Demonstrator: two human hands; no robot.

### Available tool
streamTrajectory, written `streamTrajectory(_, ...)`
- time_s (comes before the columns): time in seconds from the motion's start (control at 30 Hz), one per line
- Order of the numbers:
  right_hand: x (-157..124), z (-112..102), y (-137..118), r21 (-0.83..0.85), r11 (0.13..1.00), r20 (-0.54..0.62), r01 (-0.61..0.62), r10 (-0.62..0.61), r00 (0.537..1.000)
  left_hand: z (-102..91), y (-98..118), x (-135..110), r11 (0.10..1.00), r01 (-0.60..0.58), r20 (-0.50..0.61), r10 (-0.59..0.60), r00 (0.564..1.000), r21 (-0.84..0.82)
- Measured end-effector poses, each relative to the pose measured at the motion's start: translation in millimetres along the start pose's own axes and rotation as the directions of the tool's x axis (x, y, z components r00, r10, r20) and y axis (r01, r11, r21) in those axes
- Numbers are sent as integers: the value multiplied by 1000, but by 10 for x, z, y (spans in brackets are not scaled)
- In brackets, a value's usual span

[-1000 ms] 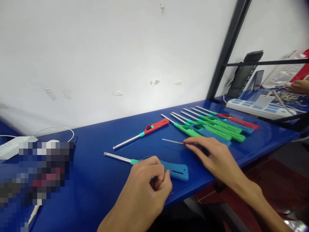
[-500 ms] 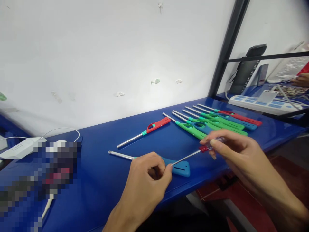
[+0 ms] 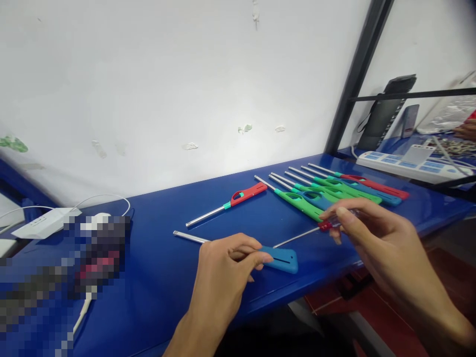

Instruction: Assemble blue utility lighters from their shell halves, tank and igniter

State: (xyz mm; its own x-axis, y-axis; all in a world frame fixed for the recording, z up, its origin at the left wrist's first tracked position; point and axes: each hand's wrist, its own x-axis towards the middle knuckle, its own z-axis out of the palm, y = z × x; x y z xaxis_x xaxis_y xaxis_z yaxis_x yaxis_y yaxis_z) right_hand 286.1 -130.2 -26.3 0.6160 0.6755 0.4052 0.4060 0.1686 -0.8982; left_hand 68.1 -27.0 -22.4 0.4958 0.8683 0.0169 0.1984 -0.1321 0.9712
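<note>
My left hand (image 3: pixel 226 272) is closed around the middle of a blue gas lighter (image 3: pixel 284 259), hiding its trigger area. The lighter's metal barrel points left and its slotted handle end sticks out to the right. In my right hand (image 3: pixel 379 238) is a screwdriver (image 3: pixel 297 238) with a red and clear handle, gripped between thumb and fingers. Its thin shaft slants down to the left, the tip close to the upper edge of the blue handle; contact cannot be made out. Behind lies a red gas lighter (image 3: pixel 248 193), and beside my right hand a green gas lighter (image 3: pixel 297 202).
Several more green, blue and red lighters lie in a row at the right of the blue table (image 3: pixel 156 277). A power strip (image 3: pixel 409 166) sits behind a black metal post (image 3: pixel 357 74). At left are a white adapter (image 3: pixel 46 223), cables and a blurred-out patch. Another person's hand shows at far right.
The screwdriver tip has moved away from my left thumb to the far edge of the blue handle. My left thumb now lies along the lighter. The whole view has shifted slightly.
</note>
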Motion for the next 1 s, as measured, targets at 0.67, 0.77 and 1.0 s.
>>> streamTrajectory(0.67,-45,41,-72,-42,995,4,88,-88,996,29,1,-76,958,-233,83,222,971,164)
streamTrajectory(0.77,-49,13,-63,-45,995,-16,92,-93,996,22,8,-89,954,-254,87,243,966,156)
streamTrajectory(1.0,-88,-22,-93,-63,992,-54,113,-117,992,43,21,-108,956,-270,103,259,960,114)
